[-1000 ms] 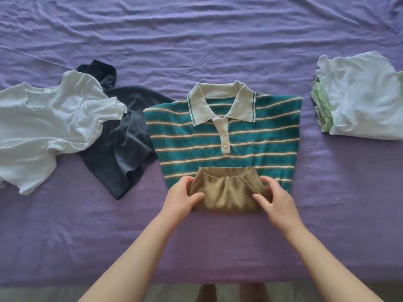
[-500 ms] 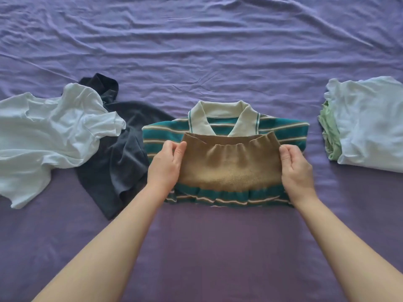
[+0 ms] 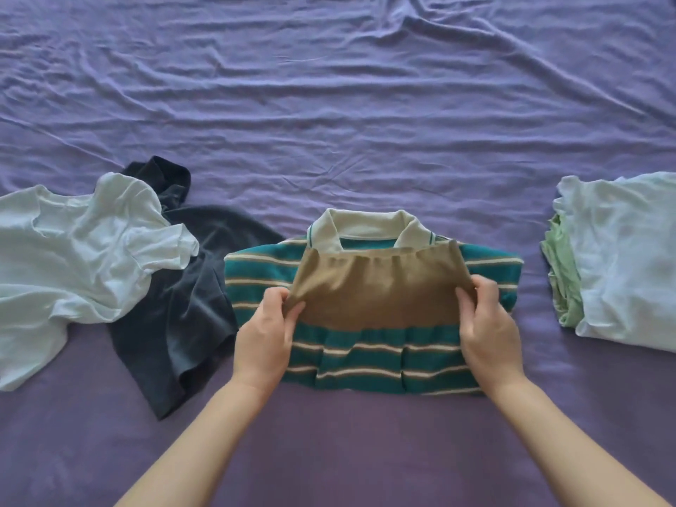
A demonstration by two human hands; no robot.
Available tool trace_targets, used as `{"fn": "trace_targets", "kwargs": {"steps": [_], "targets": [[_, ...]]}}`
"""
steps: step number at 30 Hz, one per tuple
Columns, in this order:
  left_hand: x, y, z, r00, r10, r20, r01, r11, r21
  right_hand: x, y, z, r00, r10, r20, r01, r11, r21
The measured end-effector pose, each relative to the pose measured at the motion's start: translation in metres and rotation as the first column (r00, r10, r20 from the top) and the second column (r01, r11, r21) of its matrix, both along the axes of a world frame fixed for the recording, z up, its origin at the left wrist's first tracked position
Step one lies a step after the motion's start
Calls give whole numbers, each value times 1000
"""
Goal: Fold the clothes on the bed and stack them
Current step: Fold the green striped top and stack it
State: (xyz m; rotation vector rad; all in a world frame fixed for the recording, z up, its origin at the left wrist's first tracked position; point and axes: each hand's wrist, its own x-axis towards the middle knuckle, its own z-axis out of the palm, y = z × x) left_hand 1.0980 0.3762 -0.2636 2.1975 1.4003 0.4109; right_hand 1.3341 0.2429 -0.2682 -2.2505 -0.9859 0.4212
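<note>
No text, label, brand, number or sign can be read anywhere in the head view.

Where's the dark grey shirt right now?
In the head view the dark grey shirt lies crumpled left of centre on the purple bed sheet, partly under the white T-shirt and touching the striped polo shirt on its right.
</note>
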Motion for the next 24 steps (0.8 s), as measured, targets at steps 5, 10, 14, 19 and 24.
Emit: {"fn": "trace_targets", "kwargs": {"steps": [5,10,14,19,24], "targets": [[27,29,1,995,88,-40,-88,996,-22,25,42,2,1000,1,-14,0,1000,30],[32,31,-17,955,59,-292,-99,987,-125,27,43,-28,974,213,84,-195,964,-183],[9,11,-18,969,20,-247,-40,996,-76,14,2,-41,889,360,282,-296,923,-247],[-30,-19,-17,972,47,-230,-87,982,-165,-5,-58,-47,849,414,329,-346,905,-247],[-57,-29,-24,947,165,-276,-230,948,-222,-42,-52,-40,836,432,338,-439,896,-59]]}}
